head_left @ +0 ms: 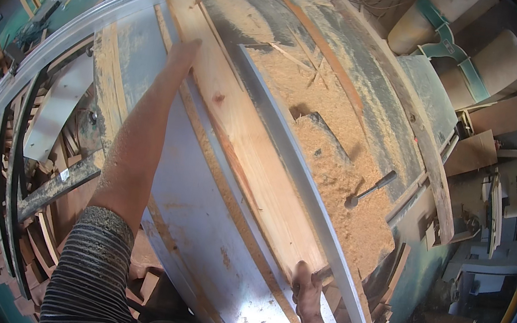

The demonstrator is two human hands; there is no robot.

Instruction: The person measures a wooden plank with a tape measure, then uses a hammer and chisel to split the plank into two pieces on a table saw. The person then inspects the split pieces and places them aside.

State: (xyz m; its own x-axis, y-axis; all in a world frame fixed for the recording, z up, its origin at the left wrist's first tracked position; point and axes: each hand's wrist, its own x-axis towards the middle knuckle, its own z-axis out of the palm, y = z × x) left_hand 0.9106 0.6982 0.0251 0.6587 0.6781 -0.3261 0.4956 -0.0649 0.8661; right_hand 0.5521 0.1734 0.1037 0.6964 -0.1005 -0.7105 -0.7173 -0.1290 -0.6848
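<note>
Directions are taken from the middle of the view. A long, pale wooden board (237,123) with a dark knot lies flat on the counter (187,178), slanting from 11 o'clock down to 5 o'clock. At 11 o'clock the person's left hand (186,49) rests against the board's left edge; its fingers are too indistinct to tell whether they grip. At 5 o'clock the right hand (305,286) is at the near end, thumb raised against the wood, the other fingers curled; whether they clasp it cannot be told. A straight grey rail (298,155) runs just beside the board's right side. Sawdust (333,161) is heaped past the rail toward 3 o'clock, around a dark lever (374,188). Wood offcuts (47,239) lie toward 8 o'clock, beyond the striped sleeve (90,263).
</note>
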